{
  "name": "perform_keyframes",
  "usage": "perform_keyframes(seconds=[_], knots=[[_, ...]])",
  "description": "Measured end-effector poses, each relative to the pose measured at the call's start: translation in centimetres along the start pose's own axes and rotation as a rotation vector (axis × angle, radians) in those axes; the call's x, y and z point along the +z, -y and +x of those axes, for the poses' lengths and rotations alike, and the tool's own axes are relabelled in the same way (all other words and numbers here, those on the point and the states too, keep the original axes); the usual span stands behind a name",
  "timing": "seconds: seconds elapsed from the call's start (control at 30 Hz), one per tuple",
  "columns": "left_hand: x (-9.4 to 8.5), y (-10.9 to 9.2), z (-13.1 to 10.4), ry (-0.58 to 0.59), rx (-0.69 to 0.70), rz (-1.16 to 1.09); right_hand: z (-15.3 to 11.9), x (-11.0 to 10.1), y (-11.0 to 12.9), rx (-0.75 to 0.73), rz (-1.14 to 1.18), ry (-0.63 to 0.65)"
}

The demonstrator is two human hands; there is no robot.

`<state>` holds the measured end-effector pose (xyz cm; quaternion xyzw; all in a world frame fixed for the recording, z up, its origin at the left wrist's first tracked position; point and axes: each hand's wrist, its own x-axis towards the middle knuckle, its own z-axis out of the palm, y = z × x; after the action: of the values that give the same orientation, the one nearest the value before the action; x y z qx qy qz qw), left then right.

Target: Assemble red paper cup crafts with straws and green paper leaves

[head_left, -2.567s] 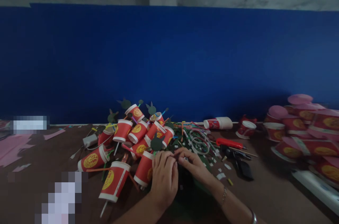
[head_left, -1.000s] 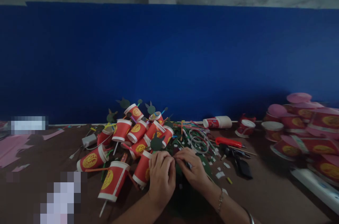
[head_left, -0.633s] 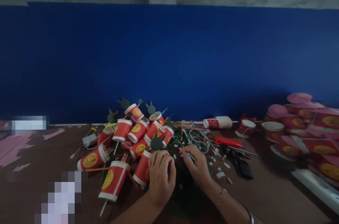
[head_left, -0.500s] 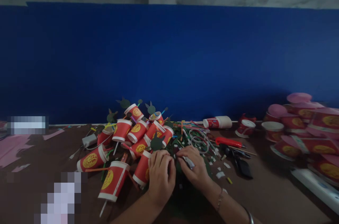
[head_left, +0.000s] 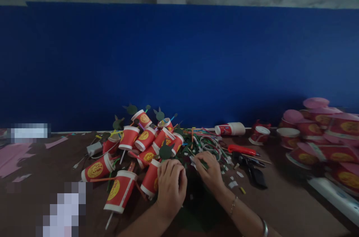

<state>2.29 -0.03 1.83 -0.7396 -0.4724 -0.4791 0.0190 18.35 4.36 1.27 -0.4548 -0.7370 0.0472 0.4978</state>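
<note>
My left hand is closed, its fingers curled down and its thumb along the side; what they hold is hidden. Right beside it lies a red paper cup with a yellow emblem, and a dark green cutout with two pointed ears shows just above the knuckles. My right hand is closed in a pinch a little to the right, over dark green paper. At its fingertips shows a small whitish scrap, too small to make out clearly.
Red cups with straws are heaped at left. Looped white tubing, a red-handled tool and a black object lie at right. Pink-topped cups stack far right behind a white power strip. A blue panel stands behind.
My right hand has moved slightly away from my left hand, and the whitish scrap now shows at its fingertips. My left hand has barely moved.
</note>
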Motion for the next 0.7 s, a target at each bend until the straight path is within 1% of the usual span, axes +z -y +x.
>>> perform_keyframes(seconds=[0.1, 0.2, 0.3, 0.4, 0.47, 0.53, 0.6, 0.7], knots=[[-0.2, 0.0, 0.2, 0.011, 0.002, -0.027, 0.5, -0.3, -1.6, 0.065, -0.037, 0.010], [-0.2, 0.0, 0.3, 0.021, 0.004, -0.037, 0.6, -0.4, -2.6, 0.094, -0.194, 0.011], [-0.1, 0.2, 0.3, 0.010, 0.014, -0.026, 0.1, -0.2, -2.8, 0.107, -0.400, 0.104], [0.1, 0.4, 0.1, -0.022, 0.020, -0.002, -0.4, 0.3, -2.4, 0.088, -0.512, 0.193], [0.2, 0.5, 0.0, -0.040, 0.016, 0.023, -0.5, 0.3, -1.8, 0.069, -0.488, 0.178], [0.3, 0.7, 0.0, -0.056, 0.010, 0.050, -0.4, 0.0, -1.0, 0.018, -0.377, 0.129], [0.4, 0.8, -0.1, -0.065, 0.001, 0.070, -0.2, -0.4, 0.0, -0.087, -0.224, 0.111], [0.5, 0.8, -0.1, -0.065, -0.009, 0.081, -0.2, -0.8, 1.3, -0.241, -0.081, 0.165]])
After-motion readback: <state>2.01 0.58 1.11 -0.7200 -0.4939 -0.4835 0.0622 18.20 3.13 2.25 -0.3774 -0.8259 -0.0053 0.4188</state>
